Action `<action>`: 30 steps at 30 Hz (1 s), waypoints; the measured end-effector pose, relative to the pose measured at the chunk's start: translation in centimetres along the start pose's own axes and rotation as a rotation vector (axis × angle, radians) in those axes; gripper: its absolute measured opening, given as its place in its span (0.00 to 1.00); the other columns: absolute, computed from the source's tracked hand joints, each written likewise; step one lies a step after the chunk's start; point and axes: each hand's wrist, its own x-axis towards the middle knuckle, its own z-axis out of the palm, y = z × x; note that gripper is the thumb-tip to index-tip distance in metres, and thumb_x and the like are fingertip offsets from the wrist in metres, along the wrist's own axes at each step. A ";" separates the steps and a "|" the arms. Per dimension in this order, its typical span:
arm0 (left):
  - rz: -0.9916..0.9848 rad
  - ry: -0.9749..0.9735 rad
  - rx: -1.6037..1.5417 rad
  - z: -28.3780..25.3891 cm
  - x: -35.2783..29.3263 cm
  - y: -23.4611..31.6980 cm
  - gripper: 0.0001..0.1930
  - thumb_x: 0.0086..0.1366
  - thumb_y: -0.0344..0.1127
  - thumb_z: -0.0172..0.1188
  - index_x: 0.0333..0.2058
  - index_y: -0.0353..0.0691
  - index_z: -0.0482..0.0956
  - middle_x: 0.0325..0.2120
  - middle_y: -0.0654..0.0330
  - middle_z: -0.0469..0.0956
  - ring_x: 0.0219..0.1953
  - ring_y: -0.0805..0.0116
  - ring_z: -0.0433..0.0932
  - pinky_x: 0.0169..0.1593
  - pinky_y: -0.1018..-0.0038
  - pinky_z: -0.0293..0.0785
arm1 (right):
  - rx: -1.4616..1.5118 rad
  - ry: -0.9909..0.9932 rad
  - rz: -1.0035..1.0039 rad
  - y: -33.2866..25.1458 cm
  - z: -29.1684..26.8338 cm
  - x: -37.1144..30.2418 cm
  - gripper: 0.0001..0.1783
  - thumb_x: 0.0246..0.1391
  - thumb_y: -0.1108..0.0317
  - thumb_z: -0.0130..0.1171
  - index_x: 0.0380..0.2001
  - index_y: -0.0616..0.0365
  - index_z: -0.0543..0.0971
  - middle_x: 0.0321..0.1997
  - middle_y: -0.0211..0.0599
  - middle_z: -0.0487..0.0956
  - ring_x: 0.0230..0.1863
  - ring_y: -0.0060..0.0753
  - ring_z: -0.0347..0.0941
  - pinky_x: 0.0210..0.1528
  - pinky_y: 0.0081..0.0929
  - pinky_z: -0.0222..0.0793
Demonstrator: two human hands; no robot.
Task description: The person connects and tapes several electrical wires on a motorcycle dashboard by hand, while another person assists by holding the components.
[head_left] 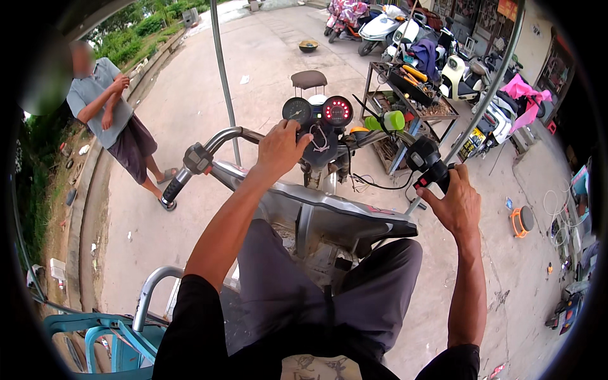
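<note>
I sit astride a three-wheeled motorcycle with a silver front panel. My right hand is wrapped round the right handlebar grip, its thumb by the red switch on the black switch housing. Just below the left round gauge, my left hand has its fingers bent and close together; what they hold, if anything, is hidden. A thin looped cord hangs beside those fingertips. The right gauge shows lit red marks. No hand is on the left handlebar grip.
A person stands at the left with arms folded. Ahead on the right are a metal tool cart and several parked scooters. An orange-rimmed round stool stands on the concrete. Blue-green metal framing is at lower left.
</note>
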 end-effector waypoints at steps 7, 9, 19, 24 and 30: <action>-0.389 -0.171 0.040 11.0 10.2 2.4 0.27 0.70 0.55 0.53 0.44 0.32 0.83 0.46 0.41 0.84 0.50 0.41 0.82 0.54 0.52 0.77 | 0.029 -0.006 0.025 3.4 2.3 3.4 0.35 0.43 0.39 0.76 0.35 0.64 0.79 0.42 0.40 0.75 0.36 0.53 0.80 0.37 0.48 0.74; -0.503 -0.212 -0.115 14.0 13.0 -0.6 0.27 0.69 0.53 0.51 0.42 0.31 0.84 0.47 0.40 0.84 0.50 0.40 0.82 0.54 0.53 0.77 | 0.021 -0.019 0.038 3.5 3.0 4.5 0.35 0.43 0.39 0.76 0.35 0.64 0.80 0.42 0.40 0.76 0.35 0.53 0.81 0.37 0.48 0.74; -0.287 -0.070 -0.291 16.3 1.0 -4.1 0.25 0.74 0.53 0.51 0.35 0.32 0.80 0.23 0.52 0.77 0.29 0.56 0.78 0.38 0.61 0.71 | -0.028 -0.044 0.042 3.9 10.1 2.0 0.36 0.46 0.36 0.73 0.37 0.63 0.81 0.41 0.40 0.78 0.37 0.52 0.81 0.39 0.47 0.75; -0.291 -0.043 -0.635 16.1 -12.1 -9.4 0.17 0.76 0.42 0.53 0.34 0.33 0.79 0.20 0.68 0.69 0.23 0.79 0.67 0.28 0.75 0.63 | -0.080 -0.063 0.019 2.3 11.8 -0.1 0.38 0.48 0.33 0.70 0.37 0.63 0.81 0.40 0.40 0.78 0.38 0.49 0.81 0.40 0.46 0.74; -0.462 -0.016 -0.966 18.1 -21.5 -11.5 0.15 0.77 0.40 0.53 0.36 0.35 0.79 0.20 0.70 0.68 0.22 0.82 0.64 0.25 0.79 0.61 | -0.070 -0.054 -0.005 -0.3 10.6 -1.2 0.38 0.47 0.33 0.71 0.39 0.63 0.84 0.39 0.40 0.77 0.40 0.48 0.80 0.42 0.46 0.74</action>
